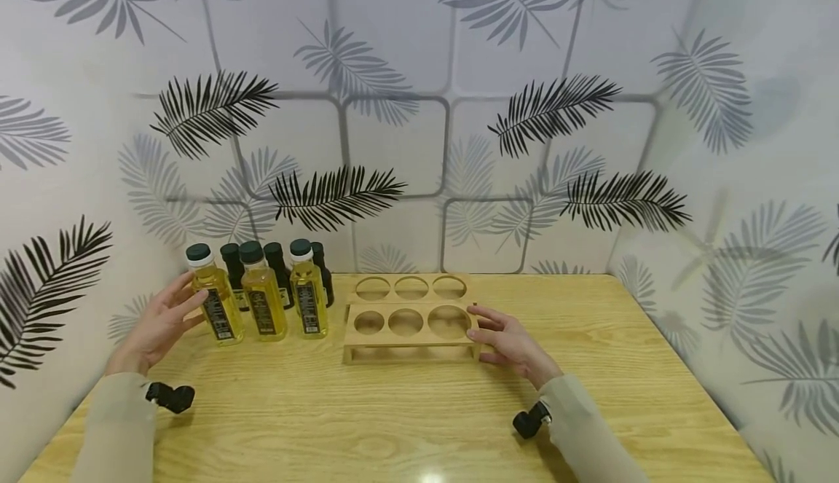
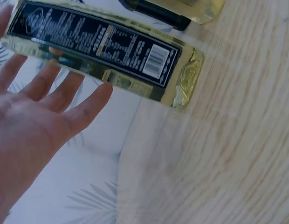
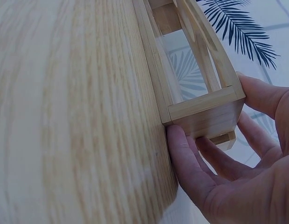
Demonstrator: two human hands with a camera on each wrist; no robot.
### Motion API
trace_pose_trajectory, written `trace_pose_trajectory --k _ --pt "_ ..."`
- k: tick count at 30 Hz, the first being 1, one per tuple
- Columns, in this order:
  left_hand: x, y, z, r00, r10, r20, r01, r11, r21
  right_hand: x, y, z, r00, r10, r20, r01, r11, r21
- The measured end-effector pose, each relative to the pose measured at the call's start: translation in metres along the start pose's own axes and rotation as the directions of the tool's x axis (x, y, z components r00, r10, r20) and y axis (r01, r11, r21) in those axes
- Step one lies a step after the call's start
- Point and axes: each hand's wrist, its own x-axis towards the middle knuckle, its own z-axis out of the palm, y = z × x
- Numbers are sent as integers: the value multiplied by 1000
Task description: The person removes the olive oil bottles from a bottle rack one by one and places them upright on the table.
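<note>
My left hand (image 1: pixel 164 319) reaches beside the leftmost clear bottle of yellow oil (image 1: pixel 223 307), which has a dark label and green cap. In the left wrist view its fingers are spread nearly straight, fingertips at the bottle's side (image 2: pixel 95 42). Two similar oil bottles, a middle one (image 1: pixel 265 304) and a right one (image 1: pixel 306 301), stand beside it. At the right end of a two-tier wooden rack (image 1: pixel 413 339) with round holes is my right hand (image 1: pixel 514 344). Its loosely bent fingers touch the rack's end panel (image 3: pixel 207 119), one fingertip low near the tabletop.
Behind the oil bottles stand three dark bottles, the left one (image 1: pixel 231 268), the middle one (image 1: pixel 277 268) and the right one (image 1: pixel 323 272). The wooden table (image 1: pixel 328 417) meets a leaf-patterned wall (image 1: pixel 419 148) at its back and left. Black wrist cameras sit on both sleeves.
</note>
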Motion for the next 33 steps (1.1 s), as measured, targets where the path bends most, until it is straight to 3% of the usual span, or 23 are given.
trace_pose_trajectory --k 5,8,13,25,33 --pt "5 11 9 997 26 -67 -22 998 60 1 0 0 1000 0 -8 0 1000 -2" --pt "7 16 12 996 37 -85 -33 998 50 1 0 0 1000 0 -11 0 1000 -2" --pt "8 16 11 997 43 -64 -41 999 36 2 2 0 1000 -1 -14 1 1000 1" --pt "7 17 5 998 54 -34 -50 993 108 1 2 1 1000 0 -10 0 1000 6" --pt "6 16 7 997 42 -65 -32 988 148 2 3 0 1000 2 -12 -2 1000 10"
